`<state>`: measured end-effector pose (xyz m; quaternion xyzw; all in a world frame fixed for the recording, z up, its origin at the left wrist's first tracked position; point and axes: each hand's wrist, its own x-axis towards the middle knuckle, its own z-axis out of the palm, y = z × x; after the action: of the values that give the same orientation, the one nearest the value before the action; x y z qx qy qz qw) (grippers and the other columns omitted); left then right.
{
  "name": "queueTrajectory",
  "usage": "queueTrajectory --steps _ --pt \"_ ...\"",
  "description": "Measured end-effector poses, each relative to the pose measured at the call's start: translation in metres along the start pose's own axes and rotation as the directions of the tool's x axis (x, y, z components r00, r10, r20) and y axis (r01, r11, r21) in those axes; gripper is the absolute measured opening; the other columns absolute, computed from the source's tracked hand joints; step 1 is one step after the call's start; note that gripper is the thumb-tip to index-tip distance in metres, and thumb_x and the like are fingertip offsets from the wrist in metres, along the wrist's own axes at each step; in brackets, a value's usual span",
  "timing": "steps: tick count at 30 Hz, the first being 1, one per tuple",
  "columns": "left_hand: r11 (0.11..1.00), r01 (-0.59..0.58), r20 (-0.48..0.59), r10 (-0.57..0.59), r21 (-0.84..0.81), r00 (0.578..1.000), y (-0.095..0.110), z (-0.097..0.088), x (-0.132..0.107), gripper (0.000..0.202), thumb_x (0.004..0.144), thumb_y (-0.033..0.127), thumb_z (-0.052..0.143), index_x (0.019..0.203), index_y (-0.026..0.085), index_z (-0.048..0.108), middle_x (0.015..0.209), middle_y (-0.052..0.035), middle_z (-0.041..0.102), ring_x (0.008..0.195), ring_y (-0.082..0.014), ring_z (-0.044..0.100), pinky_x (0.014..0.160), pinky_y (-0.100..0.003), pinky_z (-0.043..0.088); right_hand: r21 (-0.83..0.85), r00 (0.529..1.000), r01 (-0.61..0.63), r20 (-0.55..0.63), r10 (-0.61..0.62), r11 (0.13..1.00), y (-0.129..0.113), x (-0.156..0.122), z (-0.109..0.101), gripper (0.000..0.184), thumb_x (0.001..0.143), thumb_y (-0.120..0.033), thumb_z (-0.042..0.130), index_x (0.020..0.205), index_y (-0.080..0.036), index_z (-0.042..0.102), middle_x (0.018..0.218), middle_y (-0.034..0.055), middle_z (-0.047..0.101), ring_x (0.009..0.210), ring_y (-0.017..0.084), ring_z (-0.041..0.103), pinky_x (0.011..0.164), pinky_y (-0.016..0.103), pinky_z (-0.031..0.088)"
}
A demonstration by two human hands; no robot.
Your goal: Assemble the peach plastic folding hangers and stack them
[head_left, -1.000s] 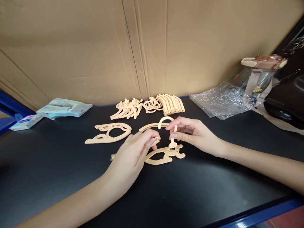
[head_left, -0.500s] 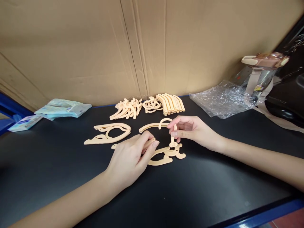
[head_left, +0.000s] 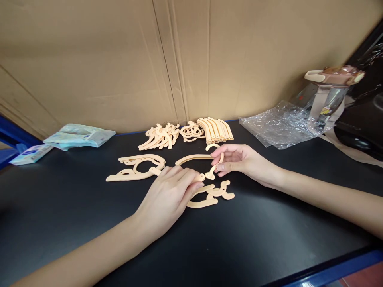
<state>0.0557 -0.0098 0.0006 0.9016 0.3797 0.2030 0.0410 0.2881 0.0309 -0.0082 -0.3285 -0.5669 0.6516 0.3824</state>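
Observation:
My left hand (head_left: 169,191) is closed over a straight beige plastic arm piece (head_left: 155,171) lying on the black table (head_left: 89,223). Its end reaches toward the right hand. My right hand (head_left: 239,161) pinches a beige hook piece (head_left: 213,169) whose round end almost meets the arm piece. Just below both hands lies a curved beige hanger part (head_left: 209,195). A thin curved beige strip (head_left: 191,158) lies behind the fingers.
An assembled beige hanger (head_left: 136,167) lies to the left. Piles of beige parts (head_left: 161,137) and stacked curved strips (head_left: 217,130) sit at the back by the cardboard wall. Crumpled clear plastic (head_left: 278,125), a bottle (head_left: 327,93) and a black bag are right; blue packets (head_left: 79,135) left.
The right hand lifted the hook off the curved part and brought it left and up to the arm piece. The left hand closed flatter over the arm piece.

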Motion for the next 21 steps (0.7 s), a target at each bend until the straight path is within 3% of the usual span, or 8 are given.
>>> queueTrajectory --steps 12,21 --pt "0.988 -0.145 -0.052 0.148 0.047 0.988 -0.0008 0.0002 -0.0002 0.024 0.105 0.027 0.036 0.091 0.020 0.054 0.080 0.0005 0.063 0.074 -0.0170 0.051 0.074 -0.031 0.036 0.004 0.996 0.002 0.091 -0.003 1.000 0.0002 0.0006 -0.0040 0.028 0.074 -0.014 0.081 0.099 -0.021 0.070 0.086 -0.0031 0.074 0.079 0.008 0.069 0.079 0.023 0.056" --pt "0.972 -0.228 -0.106 0.233 0.057 0.967 -0.0021 0.0020 -0.0018 0.020 0.105 0.024 0.040 0.097 0.018 0.057 0.082 0.0006 0.065 0.073 -0.0151 0.053 0.078 -0.031 0.034 -0.103 0.992 -0.040 0.118 0.052 0.994 -0.0042 0.0018 -0.0047 0.024 0.075 -0.018 0.079 0.097 -0.017 0.069 0.079 -0.0017 0.072 0.068 0.008 0.064 0.065 0.021 0.052"
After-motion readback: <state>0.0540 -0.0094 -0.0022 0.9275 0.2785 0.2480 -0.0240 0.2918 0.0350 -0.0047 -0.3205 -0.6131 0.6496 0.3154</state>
